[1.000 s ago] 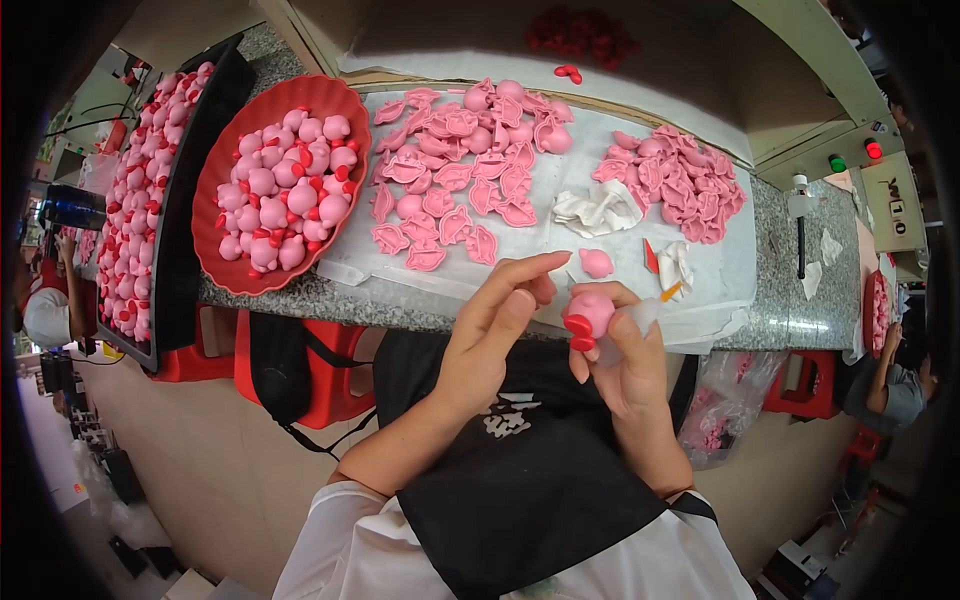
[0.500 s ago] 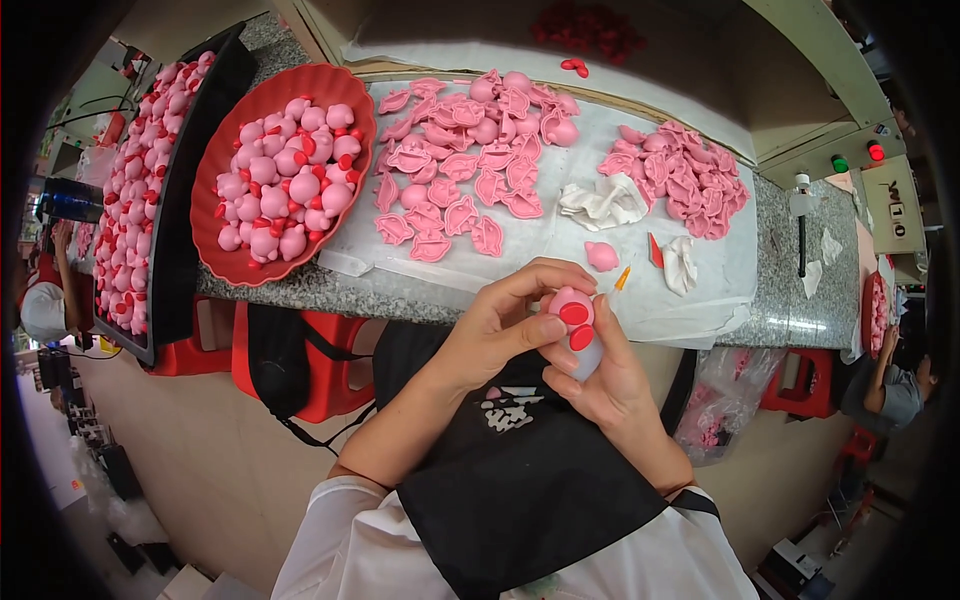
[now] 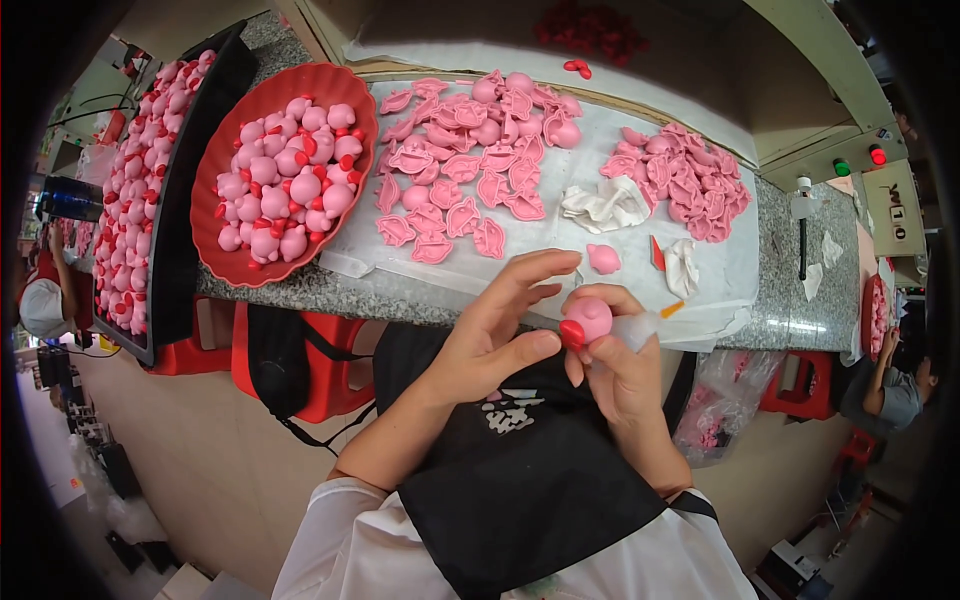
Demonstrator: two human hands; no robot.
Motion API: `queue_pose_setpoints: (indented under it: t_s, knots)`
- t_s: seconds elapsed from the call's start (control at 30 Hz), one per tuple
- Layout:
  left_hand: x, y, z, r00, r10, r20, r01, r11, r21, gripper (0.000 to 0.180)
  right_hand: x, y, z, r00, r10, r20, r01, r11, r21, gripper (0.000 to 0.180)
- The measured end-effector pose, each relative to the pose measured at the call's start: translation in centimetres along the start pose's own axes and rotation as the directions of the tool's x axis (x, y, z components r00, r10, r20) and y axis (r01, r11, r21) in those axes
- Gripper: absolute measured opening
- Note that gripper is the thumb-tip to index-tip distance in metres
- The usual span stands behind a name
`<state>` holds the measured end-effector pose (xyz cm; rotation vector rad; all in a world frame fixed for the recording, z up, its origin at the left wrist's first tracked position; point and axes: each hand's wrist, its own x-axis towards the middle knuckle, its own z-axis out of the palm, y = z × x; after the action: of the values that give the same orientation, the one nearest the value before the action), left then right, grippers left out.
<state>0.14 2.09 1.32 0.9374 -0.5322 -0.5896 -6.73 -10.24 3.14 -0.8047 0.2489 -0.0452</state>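
Observation:
My right hand [image 3: 625,375] is closed around a round pink toy figure [image 3: 590,318] with red feet. The same hand also holds a translucent white squeeze bottle [image 3: 634,328], whose orange nozzle points up to the right. Just left of the figure is my left hand [image 3: 490,335], fingers apart and nothing in it. Beyond my hands, a single pink figure [image 3: 603,259] without red feet lies on the white paper [image 3: 545,262]. Spread over the paper's left part are several thin pink moulded pieces [image 3: 462,217] with some round bodies among them.
A scalloped red bowl [image 3: 212,262] and a long black tray [image 3: 178,300] at left hold footed figures. More pink pieces [image 3: 690,185] are heaped at right, beside crumpled tissues [image 3: 605,204] and a small red piece [image 3: 657,253]. Red stools [image 3: 300,370] stand below the table.
My left hand has let go of the figure and moved slightly left, its fingers spreading. The right hand has turned the figure and the bottle, so the nozzle now points further right and lower.

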Motion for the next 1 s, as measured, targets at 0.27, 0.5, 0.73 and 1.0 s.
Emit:
queue_pose_setpoints:
  t_s: [0.27, 0.5, 0.73, 1.0]
  knots:
    - [-0.8, 0.3, 1.2, 0.989, 0.096, -0.113, -0.076, 0.983, 0.165, 0.023, 0.3, 0.5, 0.1, 0.843, -0.500, 0.198, 0.484, 0.546, -0.683, 0.035]
    - [-1.6, -0.7, 0.7, 0.989, -0.055, -0.137, 0.018, 0.965, -0.262, 0.015, -0.1, 0.3, 0.4, 0.801, -0.524, 0.289, 0.518, 0.364, -0.774, 0.034]
    - [-1.7, -2.4, 0.7, 0.995, -0.062, -0.080, -0.007, 0.749, -0.663, 0.023, 0.4, 0.6, 1.1, 0.818, -0.554, 0.155, 0.537, 0.639, -0.552, 0.027]
    - [-1.7, -2.3, 1.4, 0.994, -0.035, -0.100, -0.042, 0.734, -0.678, 0.017, 0.7, 1.4, 0.2, 0.798, -0.532, 0.285, 0.594, 0.612, -0.521, 0.021]
